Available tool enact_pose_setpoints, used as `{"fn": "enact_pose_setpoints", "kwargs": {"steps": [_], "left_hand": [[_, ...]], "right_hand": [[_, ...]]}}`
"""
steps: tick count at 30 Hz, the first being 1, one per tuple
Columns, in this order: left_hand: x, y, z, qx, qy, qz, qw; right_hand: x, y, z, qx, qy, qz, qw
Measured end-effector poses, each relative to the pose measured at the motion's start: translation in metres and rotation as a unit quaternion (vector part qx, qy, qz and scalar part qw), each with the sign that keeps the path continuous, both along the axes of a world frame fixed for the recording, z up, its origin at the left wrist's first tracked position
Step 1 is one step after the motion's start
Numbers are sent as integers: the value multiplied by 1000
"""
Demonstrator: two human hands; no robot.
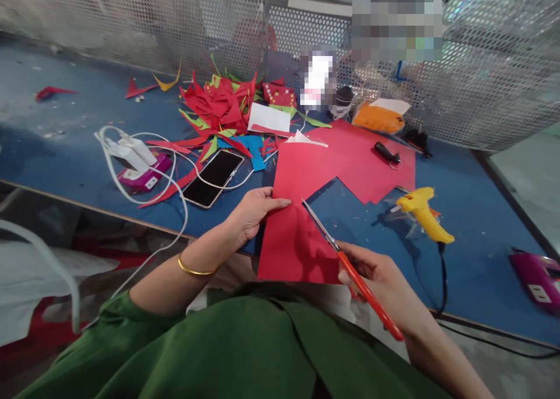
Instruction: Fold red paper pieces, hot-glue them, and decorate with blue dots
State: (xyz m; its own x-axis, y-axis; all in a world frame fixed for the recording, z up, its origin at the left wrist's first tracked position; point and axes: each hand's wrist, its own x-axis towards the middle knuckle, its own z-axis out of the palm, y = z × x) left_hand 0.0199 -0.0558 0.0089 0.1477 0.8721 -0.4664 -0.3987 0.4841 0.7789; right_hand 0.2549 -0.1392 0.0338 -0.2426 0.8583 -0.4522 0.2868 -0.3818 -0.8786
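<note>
A sheet of red paper (293,241) reaches over the front edge of the blue table, with a cut running in from its right side. My left hand (254,212) pinches its left edge, thumb on top. In my right hand (371,270) is a pair of scissors (363,291) with red handles. The blades lie along the cut, their tips near the middle of the sheet, pointing up and left. Part of my right-hand fingers is hidden behind the handles.
Red and green paper scraps (223,104) are heaped at the back. A phone (213,178), a white cable and a purple power strip (146,174) lie left. More red sheets (350,154), a yellow glue gun (424,212) and an orange packet (378,118) lie right.
</note>
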Motion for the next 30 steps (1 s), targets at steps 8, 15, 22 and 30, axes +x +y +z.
{"fn": "enact_pose_setpoints", "kwargs": {"steps": [8,15,22,30], "left_hand": [[0,0,1,-5,-7,0,1000],[0,1,-3,3,-20,-10,1000],[2,1,0,-2,-31,7,999],[2,2,-2,2,-30,2,1000]], "right_hand": [[-6,7,4,5,18,11,1000],[-7,16,3,32,-11,31,999],[-11,22,3,34,-5,41,999],[-12,23,0,31,-4,27,999]]}}
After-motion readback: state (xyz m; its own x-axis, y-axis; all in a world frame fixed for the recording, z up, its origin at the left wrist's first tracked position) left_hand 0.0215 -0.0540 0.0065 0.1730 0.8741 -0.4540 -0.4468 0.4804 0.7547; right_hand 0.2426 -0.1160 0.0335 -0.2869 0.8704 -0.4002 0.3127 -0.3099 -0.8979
